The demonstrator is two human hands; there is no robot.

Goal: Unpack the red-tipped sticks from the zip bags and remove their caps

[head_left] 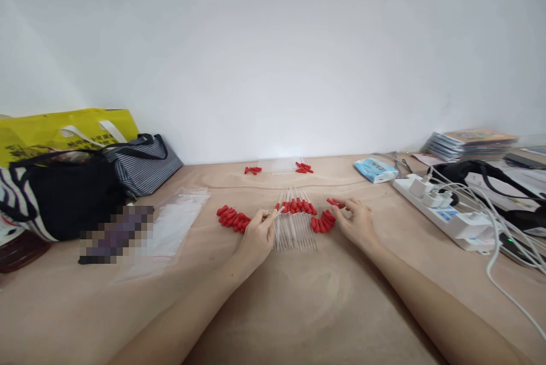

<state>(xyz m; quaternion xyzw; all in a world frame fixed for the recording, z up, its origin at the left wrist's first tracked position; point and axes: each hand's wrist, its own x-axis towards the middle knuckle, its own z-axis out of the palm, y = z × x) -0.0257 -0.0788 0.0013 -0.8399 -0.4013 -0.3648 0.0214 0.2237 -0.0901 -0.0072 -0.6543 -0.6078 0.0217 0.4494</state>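
My left hand (pixel 259 229) is closed in a pinch on the end of a thin, clear glass dropper tube (pixel 280 211). Between the fingertips of my right hand (pixel 355 218) is a red rubber bulb (pixel 333 202), held apart from that tube. Between the hands lies a row of glass dropper tubes (pixel 295 234), side by side, with several red bulbs (pixel 298 206) across their middle. One curved row of loose red bulbs (pixel 230 218) rests left of the tubes, and another small cluster of bulbs (pixel 323 222) sits right, close to my right hand.
Small piles of red bulbs (pixel 253 170) lie at the back near the wall. Clear plastic bags (pixel 179 223) and dark bags (pixel 68 200) are on the left. A blue tissue pack (pixel 375 170), a white power strip (pixel 443 214) with cables and stacked booklets (pixel 471 144) occupy the right.
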